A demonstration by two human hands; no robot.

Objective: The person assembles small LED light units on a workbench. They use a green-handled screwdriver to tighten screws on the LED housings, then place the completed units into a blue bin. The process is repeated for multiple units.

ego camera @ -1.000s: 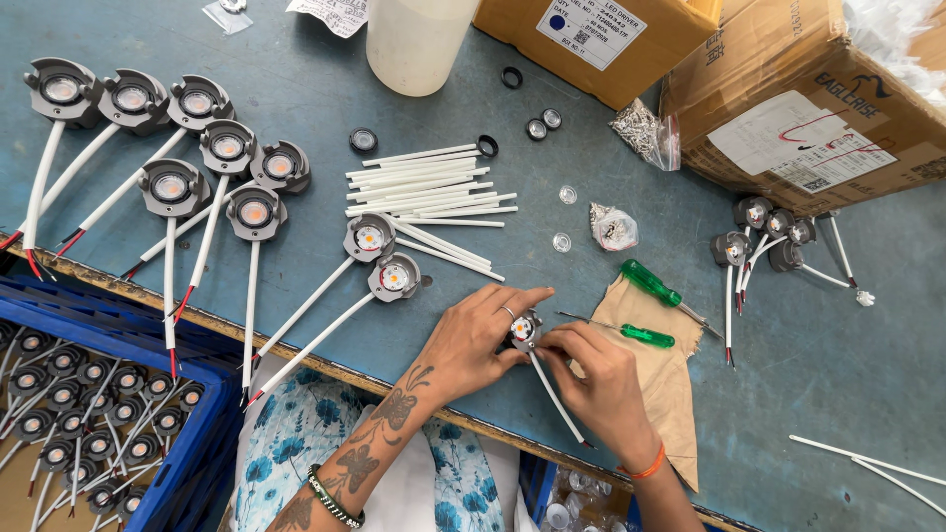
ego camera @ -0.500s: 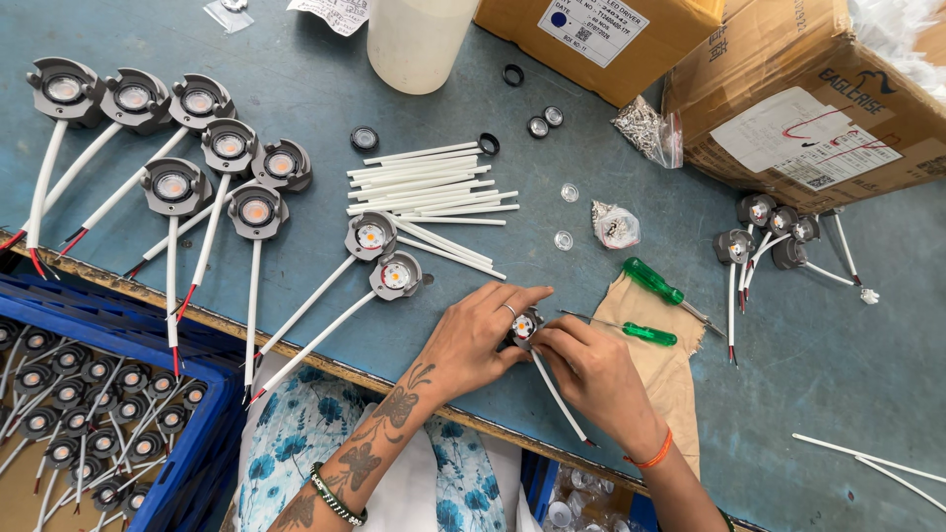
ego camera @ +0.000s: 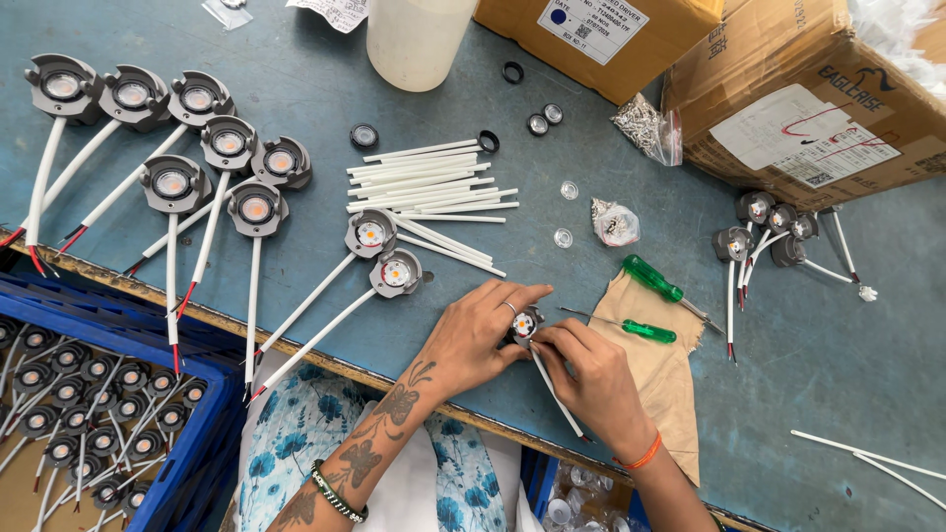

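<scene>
Holding one small round lamp head (ego camera: 524, 323) between both hands at the near table edge.

Left hand (ego camera: 473, 335) pinches the head from the left, right hand (ego camera: 589, 379) closes fingers on it from the right; lit face points up. Its white sleeved lead (ego camera: 554, 392) runs down-right toward the person, red tip at the edge. Just right: tan cloth (ego camera: 655, 369) with two green screwdrivers (ego camera: 650, 279). Left: finished lamps (ego camera: 394, 273), leads pointing down-left. Beyond: loose white tubes (ego camera: 424, 182) on the blue table (ego camera: 296, 59).

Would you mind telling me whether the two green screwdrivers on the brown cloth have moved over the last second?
No. The two green screwdrivers lie as before on the brown cloth, right of the right hand, at the same angle to the cloth's edge.
</scene>
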